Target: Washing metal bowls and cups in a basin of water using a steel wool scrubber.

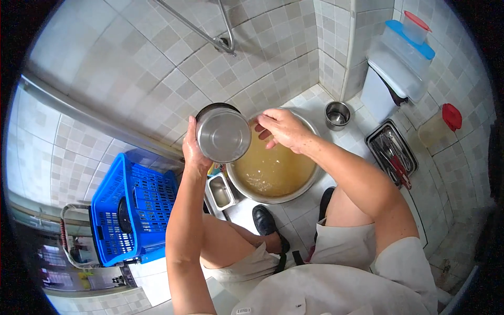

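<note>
My left hand (195,145) grips a round stainless steel container (224,135) by its side, and its flat base faces up toward me. Behind that base a darker rim (216,106) shows; I cannot tell whether it belongs to a second vessel. My right hand (283,130) hovers just right of the container, fingers bent and apart, with nothing visible in them. Below both hands stands a wide metal basin (267,200) of cloudy yellowish water (275,169), with some bubbles on the surface. The container's inside is hidden.
A blue plastic basket (153,201) stands left on a wheeled frame. Beside the basin is a rectangular metal pan (221,191). To the right are a steel cup (337,115), a tray of utensils (391,151), stacked plastic containers (401,59) and a red-lidded jug (439,126). Tiled walls close in behind.
</note>
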The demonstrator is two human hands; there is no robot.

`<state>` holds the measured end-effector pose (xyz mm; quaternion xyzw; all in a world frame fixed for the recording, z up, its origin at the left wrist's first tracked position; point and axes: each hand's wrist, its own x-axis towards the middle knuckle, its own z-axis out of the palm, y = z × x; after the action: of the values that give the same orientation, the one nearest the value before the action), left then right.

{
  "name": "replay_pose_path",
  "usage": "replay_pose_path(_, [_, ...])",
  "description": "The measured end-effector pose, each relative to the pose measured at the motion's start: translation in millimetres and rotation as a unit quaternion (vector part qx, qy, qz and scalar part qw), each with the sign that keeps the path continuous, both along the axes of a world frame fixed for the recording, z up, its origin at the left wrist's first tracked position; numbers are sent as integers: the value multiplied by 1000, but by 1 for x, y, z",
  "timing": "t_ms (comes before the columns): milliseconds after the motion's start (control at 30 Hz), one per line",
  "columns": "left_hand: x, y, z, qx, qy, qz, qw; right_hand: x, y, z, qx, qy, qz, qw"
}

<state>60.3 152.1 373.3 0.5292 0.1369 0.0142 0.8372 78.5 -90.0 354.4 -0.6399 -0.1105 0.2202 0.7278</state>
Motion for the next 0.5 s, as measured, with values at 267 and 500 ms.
replay_pose_path(267, [5, -10, -16, 59, -15, 10, 998, -7, 6, 6, -61, -88, 8, 994])
replay_pose_path(500, [13, -12, -24, 104, -35, 6, 994, 1, 4, -6, -113, -103, -5, 988])
